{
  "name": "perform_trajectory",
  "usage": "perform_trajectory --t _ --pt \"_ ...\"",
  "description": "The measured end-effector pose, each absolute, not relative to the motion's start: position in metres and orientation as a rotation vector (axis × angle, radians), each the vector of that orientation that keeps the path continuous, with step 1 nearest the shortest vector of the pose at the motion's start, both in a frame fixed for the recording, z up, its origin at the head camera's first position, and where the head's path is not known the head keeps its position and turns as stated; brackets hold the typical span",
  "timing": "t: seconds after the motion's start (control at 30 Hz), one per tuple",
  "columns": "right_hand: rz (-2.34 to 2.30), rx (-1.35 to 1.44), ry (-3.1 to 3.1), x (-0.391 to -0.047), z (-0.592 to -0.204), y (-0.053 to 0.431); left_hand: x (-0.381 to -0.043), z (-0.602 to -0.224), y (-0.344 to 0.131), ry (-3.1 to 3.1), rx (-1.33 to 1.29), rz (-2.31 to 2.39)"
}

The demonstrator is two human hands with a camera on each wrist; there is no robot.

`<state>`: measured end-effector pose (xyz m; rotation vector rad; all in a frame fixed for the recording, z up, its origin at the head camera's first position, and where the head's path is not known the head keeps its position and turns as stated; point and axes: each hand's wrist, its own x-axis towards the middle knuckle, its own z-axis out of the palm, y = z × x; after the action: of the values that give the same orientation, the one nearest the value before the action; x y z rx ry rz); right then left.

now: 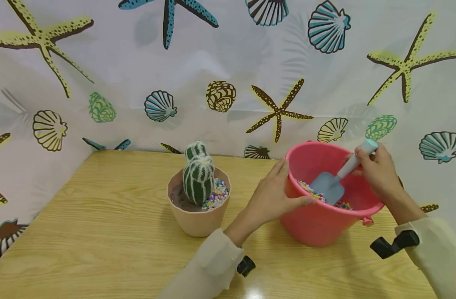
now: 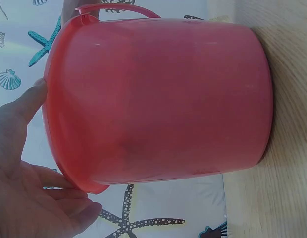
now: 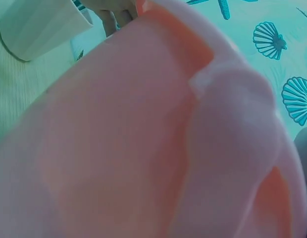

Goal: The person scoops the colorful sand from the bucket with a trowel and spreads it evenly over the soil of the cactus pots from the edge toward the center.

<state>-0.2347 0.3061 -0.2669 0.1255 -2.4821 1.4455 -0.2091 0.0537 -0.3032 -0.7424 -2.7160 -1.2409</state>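
A pink bucket [image 1: 310, 226] stands on the table with small multicoloured beads [image 1: 306, 189] in its bottom. My left hand [image 1: 270, 195] holds its rim at the left, thumb on the near edge and fingers around the left side. With my right hand [image 1: 379, 170] I grip the pale handle of a toy shovel [image 1: 329, 187]; its grey-blue blade is tilted down among the beads. Left of the bucket sits a peach plant pot [image 1: 199, 224] with a striped green cactus [image 1: 198, 180]. Brown soil shows on the pot's left side and similar beads on its right.
The wooden table [image 1: 101, 216] meets a hanging cloth [image 1: 198, 62] printed with shells and starfish, close behind the pot and bucket. A small knob [image 1: 368, 221] sticks out from the bucket's near right side, and its handle [image 2: 119, 7] shows in the left wrist view.
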Motion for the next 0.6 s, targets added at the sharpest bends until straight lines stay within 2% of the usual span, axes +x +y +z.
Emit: perform_trajectory --t 0.6 --pt "1.712 -0.078 -2.411 -0.2327 -0.2636 0.2992 -0.2074 -0.2971 0.051 -2.744 -0.73 -1.291"
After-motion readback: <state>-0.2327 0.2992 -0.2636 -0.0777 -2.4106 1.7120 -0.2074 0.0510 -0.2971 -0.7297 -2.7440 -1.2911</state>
